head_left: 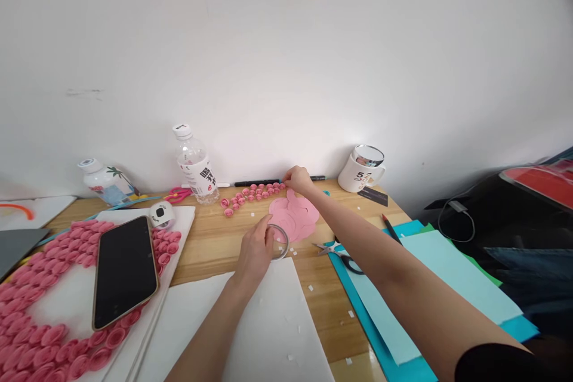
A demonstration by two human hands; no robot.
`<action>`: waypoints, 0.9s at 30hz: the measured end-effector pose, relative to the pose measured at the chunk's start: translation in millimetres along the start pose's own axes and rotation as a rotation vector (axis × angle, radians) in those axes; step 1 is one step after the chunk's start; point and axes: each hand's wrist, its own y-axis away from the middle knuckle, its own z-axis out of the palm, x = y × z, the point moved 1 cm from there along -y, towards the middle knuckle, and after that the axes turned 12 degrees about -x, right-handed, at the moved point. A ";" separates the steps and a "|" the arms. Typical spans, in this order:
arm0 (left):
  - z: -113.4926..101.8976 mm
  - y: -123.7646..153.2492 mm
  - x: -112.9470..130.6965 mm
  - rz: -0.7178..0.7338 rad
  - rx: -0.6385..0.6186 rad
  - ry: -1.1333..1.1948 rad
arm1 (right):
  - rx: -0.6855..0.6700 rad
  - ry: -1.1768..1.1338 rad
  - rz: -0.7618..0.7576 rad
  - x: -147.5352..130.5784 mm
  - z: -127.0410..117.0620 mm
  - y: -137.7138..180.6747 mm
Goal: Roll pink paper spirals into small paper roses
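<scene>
My left hand is closed on the edge of a thin grey ring that looks like a roll of tape, just above the table. Farther back, my right hand is pinched at the right end of a group of small rolled pink paper roses, its fingertips on the last one. Between my hands lie flat, round-edged pink paper cutouts, stacked over each other and partly covered by my right hand and the ring. Beneath my left forearm is a white sheet.
On the left, a phone lies on a board with a ring of pink paper roses. Bottles and a mug stand by the wall. Scissors and blue paper are at right. White scraps dot the wooden table.
</scene>
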 end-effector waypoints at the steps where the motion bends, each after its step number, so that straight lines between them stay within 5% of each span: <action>1: 0.2 0.0 -0.2 0.000 -0.004 -0.010 | 0.003 0.002 -0.009 1.0 -1.3 1.8; 11: -8.0 0.1 9.0 -0.141 -0.040 -0.158 | -0.016 0.016 -0.158 19.4 -21.7 62.7; 18: -7.2 1.2 12.6 -0.261 -0.037 -0.323 | -0.065 -0.055 -0.226 24.9 8.9 125.5; 27: -3.2 2.9 12.0 -0.244 -0.064 -0.359 | -0.001 -0.122 -0.034 19.3 43.1 137.7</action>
